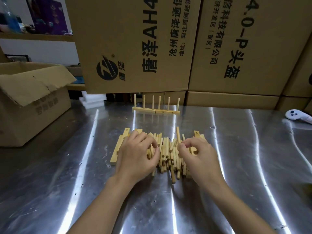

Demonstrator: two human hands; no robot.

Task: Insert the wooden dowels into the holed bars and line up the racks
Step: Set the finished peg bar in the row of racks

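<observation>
A pile of loose wooden dowels (168, 156) lies in the middle of the metal table (67, 183). Holed bars lie flat on either side of it: one on the left (120, 146), another on the right (198, 135). My left hand (137, 157) rests on the pile's left part, fingers curled, with a dowel pinched between thumb and fingers. My right hand (198, 157) is on the right part; its thumb and forefinger pinch a dowel (178, 136) that points away from me. Two finished racks (156, 110) stand end to end at the back, each with three upright dowels.
An open cardboard box (32, 98) sits at the left of the table. Large printed cartons (135, 48) form a wall behind the racks. White foam pieces (92, 100) lie at the back left, and a white controller (297, 115) lies at the far right.
</observation>
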